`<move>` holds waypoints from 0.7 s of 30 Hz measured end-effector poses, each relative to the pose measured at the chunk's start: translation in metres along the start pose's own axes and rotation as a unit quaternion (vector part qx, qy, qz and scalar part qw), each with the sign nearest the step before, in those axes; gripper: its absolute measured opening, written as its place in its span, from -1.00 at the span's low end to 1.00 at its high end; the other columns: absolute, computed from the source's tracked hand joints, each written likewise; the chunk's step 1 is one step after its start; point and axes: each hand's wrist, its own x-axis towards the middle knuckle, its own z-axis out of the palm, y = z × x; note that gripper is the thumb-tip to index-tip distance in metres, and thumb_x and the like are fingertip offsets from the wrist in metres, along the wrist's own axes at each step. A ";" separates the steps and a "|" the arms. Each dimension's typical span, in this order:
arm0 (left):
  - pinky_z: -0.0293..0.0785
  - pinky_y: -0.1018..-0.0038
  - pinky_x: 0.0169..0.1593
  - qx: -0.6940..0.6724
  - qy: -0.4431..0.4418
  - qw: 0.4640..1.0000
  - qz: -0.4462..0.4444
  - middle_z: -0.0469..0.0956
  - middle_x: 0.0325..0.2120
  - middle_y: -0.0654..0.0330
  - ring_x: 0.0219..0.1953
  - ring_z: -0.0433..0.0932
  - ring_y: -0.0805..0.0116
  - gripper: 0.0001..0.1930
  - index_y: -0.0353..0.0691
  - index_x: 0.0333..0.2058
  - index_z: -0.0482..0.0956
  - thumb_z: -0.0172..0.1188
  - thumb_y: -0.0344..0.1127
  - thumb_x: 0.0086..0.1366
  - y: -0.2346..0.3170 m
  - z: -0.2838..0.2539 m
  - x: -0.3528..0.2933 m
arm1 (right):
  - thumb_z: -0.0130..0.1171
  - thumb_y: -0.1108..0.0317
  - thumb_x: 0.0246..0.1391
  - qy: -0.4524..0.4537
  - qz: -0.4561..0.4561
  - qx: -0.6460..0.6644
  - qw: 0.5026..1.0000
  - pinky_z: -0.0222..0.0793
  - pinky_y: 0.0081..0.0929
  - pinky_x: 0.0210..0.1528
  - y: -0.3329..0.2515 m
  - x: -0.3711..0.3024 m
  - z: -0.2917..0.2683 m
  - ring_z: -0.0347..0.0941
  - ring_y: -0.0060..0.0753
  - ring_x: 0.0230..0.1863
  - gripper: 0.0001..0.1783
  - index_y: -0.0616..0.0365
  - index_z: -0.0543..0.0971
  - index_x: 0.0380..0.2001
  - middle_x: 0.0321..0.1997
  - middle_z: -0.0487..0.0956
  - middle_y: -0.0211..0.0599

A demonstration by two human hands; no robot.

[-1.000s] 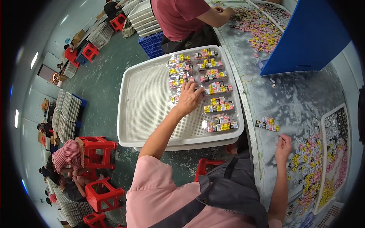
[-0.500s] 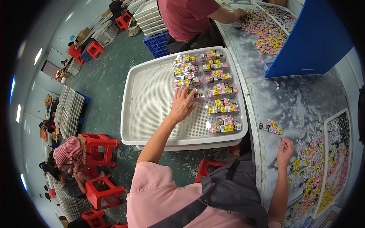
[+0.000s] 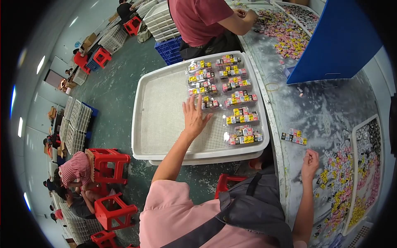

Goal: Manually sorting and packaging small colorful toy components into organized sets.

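My left hand (image 3: 195,118) is over the white perforated tray (image 3: 161,107), fingers spread and holding nothing. Just beyond its fingertips lies a clear pack (image 3: 209,103) of small coloured cubes, the nearest one in the left of two rows. The right row of similar packs ends at a near pack (image 3: 245,135) by the tray's right rim. Over the worktop at the right, my right hand (image 3: 309,165) is closed, its fingers curled together; whatever they hold, if anything, is hidden. A small double row of cubes (image 3: 294,137) sits on the worktop just beyond it.
Loose cubes (image 3: 337,177) in pink, yellow, black and white lie near a white-rimmed tray (image 3: 352,177) at the right. A blue panel (image 3: 335,45) stands on the worktop (image 3: 326,109). A co-worker (image 3: 202,22) works at the far side. Red stools (image 3: 111,165) stand at left.
My left hand has drawn back slightly from the nearest left-row pack and its fingers have spread, leaving the pack in the tray. My right hand is nearly still. The co-worker's hands have come together.
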 end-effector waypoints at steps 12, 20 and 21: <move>-0.12 -0.33 0.35 -0.041 -0.046 0.997 -0.047 0.15 0.31 -0.18 0.36 0.16 -0.14 0.20 -0.22 0.44 -0.12 0.55 -0.06 0.00 -0.030 0.017 -0.001 | 0.03 0.63 0.25 0.008 -0.021 -0.025 0.999 0.41 -0.59 -0.30 0.002 -0.006 -0.013 0.46 -0.52 -0.30 -0.81 0.32 0.56 -0.12 -0.07 0.49 -0.23; -0.02 -0.31 0.31 -0.028 -0.056 0.998 -0.031 0.23 0.30 -0.04 0.32 0.23 -0.16 0.10 -0.12 0.43 0.01 0.54 -0.21 0.00 -0.024 -0.008 0.004 | 0.15 0.54 0.13 0.049 -0.029 -0.137 0.989 0.46 -0.26 -0.20 -0.038 -0.037 -0.020 0.52 -0.05 -0.25 -0.81 0.19 0.56 -0.17 -0.21 0.56 -0.12; 0.02 -0.26 0.32 -0.022 -0.017 1.000 -0.015 0.24 0.29 -0.08 0.31 0.24 -0.17 0.05 -0.14 0.42 0.03 0.52 -0.25 0.04 -0.014 -0.018 0.004 | 0.17 0.52 0.10 0.033 -0.041 -0.150 0.987 0.44 -0.21 -0.07 -0.046 -0.050 -0.024 0.50 -0.03 -0.14 -0.78 0.19 0.56 -0.14 -0.14 0.56 -0.12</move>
